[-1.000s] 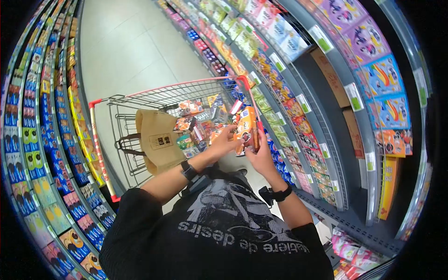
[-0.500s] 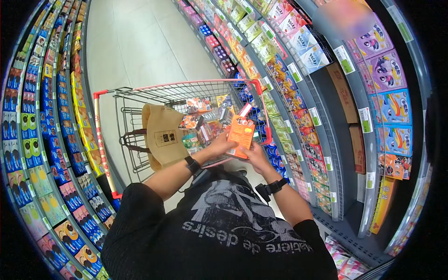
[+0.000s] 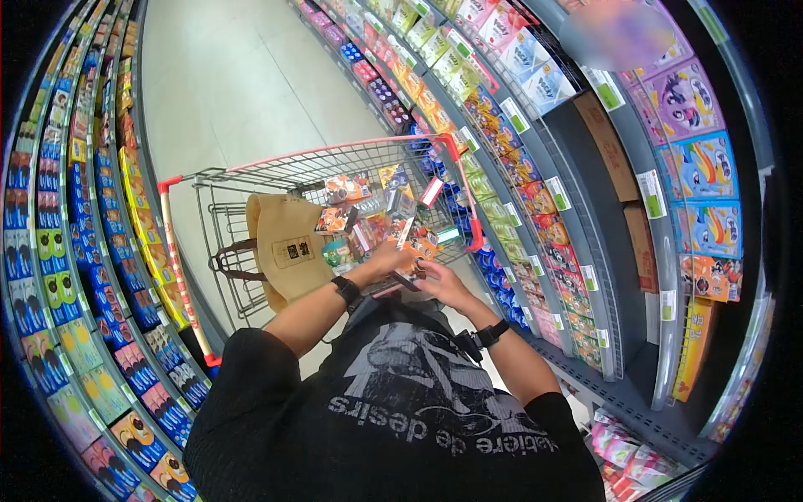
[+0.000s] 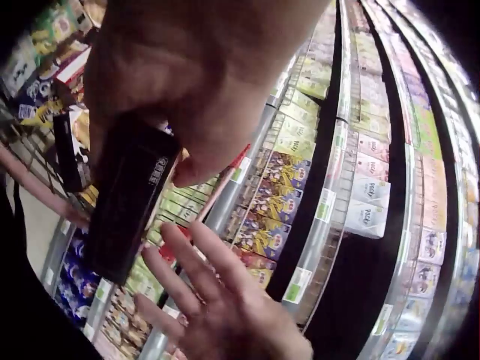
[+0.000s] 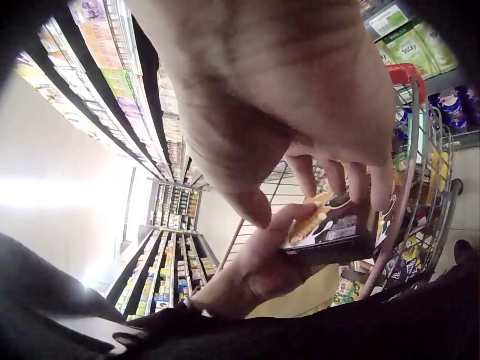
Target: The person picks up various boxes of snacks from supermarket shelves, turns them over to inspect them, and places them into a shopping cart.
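Note:
In the left wrist view, my left hand grips a snack box with its dark side facing the camera. From the right wrist view, the box shows a dark face with a yellow-orange picture, and the left thumb lies along it. My right hand is just right of the box, its fingers extended and spread, fingertips close to the box edge. Both hands are over the near side of a wire shopping cart, where several colourful packages lie.
A brown paper bag stands at the cart's handle end. Shelves of snack boxes run close along the right, and biscuit shelves line the left. The tiled aisle floor stretches ahead.
The box was held in both hands, its orange face turned upward half a second ago. It has since been tilted and lowered, and the right hand has loosened from it.

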Demonstrator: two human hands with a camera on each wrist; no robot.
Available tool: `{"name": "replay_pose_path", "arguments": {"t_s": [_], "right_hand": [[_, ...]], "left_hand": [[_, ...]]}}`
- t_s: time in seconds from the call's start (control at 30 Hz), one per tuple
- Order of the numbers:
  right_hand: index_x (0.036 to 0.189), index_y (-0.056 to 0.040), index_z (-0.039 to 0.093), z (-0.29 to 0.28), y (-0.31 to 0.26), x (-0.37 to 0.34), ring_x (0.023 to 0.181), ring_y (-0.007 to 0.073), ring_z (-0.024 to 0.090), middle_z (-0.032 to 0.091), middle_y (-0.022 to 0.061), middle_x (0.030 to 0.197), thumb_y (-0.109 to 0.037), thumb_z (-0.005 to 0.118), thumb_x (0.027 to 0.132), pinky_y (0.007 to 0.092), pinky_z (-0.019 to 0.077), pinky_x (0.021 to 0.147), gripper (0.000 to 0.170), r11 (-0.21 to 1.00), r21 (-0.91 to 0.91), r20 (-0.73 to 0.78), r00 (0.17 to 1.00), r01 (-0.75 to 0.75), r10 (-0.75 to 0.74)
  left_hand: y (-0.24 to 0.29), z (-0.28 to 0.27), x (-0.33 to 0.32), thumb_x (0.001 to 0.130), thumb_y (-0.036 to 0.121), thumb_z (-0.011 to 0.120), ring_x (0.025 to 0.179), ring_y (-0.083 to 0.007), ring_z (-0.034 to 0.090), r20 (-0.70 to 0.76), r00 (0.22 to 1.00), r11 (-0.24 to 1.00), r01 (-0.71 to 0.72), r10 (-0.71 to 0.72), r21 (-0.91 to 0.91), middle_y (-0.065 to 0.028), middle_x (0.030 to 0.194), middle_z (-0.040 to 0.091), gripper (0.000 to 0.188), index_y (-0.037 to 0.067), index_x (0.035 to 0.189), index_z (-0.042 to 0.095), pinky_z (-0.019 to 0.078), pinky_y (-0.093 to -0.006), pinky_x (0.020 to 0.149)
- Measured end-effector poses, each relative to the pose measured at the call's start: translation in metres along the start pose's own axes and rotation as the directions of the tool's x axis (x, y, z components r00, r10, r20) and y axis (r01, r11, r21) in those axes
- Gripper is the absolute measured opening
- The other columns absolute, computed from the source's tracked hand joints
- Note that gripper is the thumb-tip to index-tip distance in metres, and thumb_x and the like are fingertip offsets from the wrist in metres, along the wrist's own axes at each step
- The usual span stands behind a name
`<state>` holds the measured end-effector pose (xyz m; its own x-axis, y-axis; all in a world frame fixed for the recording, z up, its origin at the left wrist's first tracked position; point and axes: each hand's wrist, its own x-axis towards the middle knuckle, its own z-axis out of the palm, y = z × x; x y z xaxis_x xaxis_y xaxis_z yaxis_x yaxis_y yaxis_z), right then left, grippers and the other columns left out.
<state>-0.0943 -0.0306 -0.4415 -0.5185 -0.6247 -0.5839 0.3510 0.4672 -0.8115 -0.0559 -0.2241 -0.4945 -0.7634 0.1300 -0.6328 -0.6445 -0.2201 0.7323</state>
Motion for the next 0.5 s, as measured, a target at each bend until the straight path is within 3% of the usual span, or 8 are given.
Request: {"name": "replay_pose_path", "arguments": {"t_s": [0.1, 0.2, 0.33, 0.37, 0.43, 0.5], "right_hand": [[0.129, -0.0008, 0.051, -0.011, 0.013, -0.004, 0.114, 0.0193, 0.057, 0.057, 0.0109, 0.128, -0.016, 0.067, 0.087, 0.0338, 0.0468, 0.093, 0.048, 0.990, 0.131, 0.024, 0.998, -0.058, 0.055], [0.126, -0.0019, 0.053, -0.018, 0.008, -0.023, 0.109, 0.0177, 0.059, 0.060, 0.0086, 0.124, -0.018, 0.065, 0.089, 0.0328, 0.0483, 0.089, 0.042, 0.973, 0.174, -0.027, 0.987, -0.151, 0.158], [0.124, -0.0045, 0.055, -0.030, 0.033, -0.043, 0.103, 0.0156, 0.061, 0.061, 0.0067, 0.122, -0.019, 0.062, 0.091, 0.0314, 0.0492, 0.084, 0.037, 0.961, 0.259, -0.083, 0.989, -0.094, 0.119], [0.124, -0.0054, 0.055, -0.034, 0.039, -0.048, 0.102, 0.0146, 0.061, 0.062, 0.0058, 0.120, -0.019, 0.061, 0.091, 0.0308, 0.0493, 0.083, 0.036, 0.953, 0.290, -0.100, 0.987, -0.092, 0.126], [0.123, -0.0058, 0.056, -0.043, 0.046, -0.062, 0.101, 0.0146, 0.061, 0.063, 0.0058, 0.119, -0.019, 0.061, 0.091, 0.0302, 0.0491, 0.083, 0.035, 0.939, 0.333, -0.136, 0.982, -0.080, 0.132], [0.123, -0.0048, 0.055, -0.054, 0.042, -0.081, 0.102, 0.0162, 0.063, 0.062, 0.0075, 0.120, -0.020, 0.062, 0.091, 0.0303, 0.0485, 0.084, 0.036, 0.931, 0.360, -0.177, 0.976, -0.053, 0.124]], "left_hand": [[-0.039, -0.024, 0.027, 0.086, 0.024, 0.064, 0.086, -0.0158, 0.062, -0.111, 0.994, 0.965, 0.007, 0.023, 0.262, -0.0090, 0.099, 0.064, 0.043, -0.004, 0.119, 0.056, 0.0499, -0.0290, 0.072], [-0.052, -0.024, 0.037, 0.084, 0.019, 0.061, 0.079, -0.0171, 0.064, -0.147, 0.985, 0.996, 0.090, -0.094, -0.028, -0.0098, 0.093, 0.066, 0.033, -0.002, 0.109, 0.056, 0.0515, -0.0306, 0.064], [-0.028, -0.013, 0.026, 0.085, 0.012, 0.060, 0.078, -0.0171, 0.066, -0.335, 0.939, 0.993, 0.100, -0.076, 0.055, -0.0089, 0.095, 0.066, 0.028, 0.000, 0.110, 0.057, 0.0536, -0.0317, 0.064], [-0.034, -0.016, 0.031, 0.085, 0.014, 0.060, 0.084, -0.0242, 0.067, -0.316, 0.948, 0.997, 0.062, -0.047, 0.037, -0.0126, 0.098, 0.066, 0.032, -0.001, 0.113, 0.056, 0.0538, -0.0352, 0.071], [-0.040, -0.012, 0.036, 0.083, 0.015, 0.063, 0.090, -0.0300, 0.066, -0.489, 0.857, 0.936, 0.024, 0.162, 0.351, -0.0159, 0.099, 0.067, 0.038, -0.002, 0.116, 0.055, 0.0525, -0.0375, 0.077], [-0.055, -0.022, 0.054, 0.078, 0.021, 0.068, 0.105, -0.0401, 0.059, -0.469, 0.816, 0.883, -0.102, 0.337, 0.458, -0.0236, 0.110, 0.063, 0.053, -0.003, 0.122, 0.052, 0.0471, -0.0429, 0.091]]}}
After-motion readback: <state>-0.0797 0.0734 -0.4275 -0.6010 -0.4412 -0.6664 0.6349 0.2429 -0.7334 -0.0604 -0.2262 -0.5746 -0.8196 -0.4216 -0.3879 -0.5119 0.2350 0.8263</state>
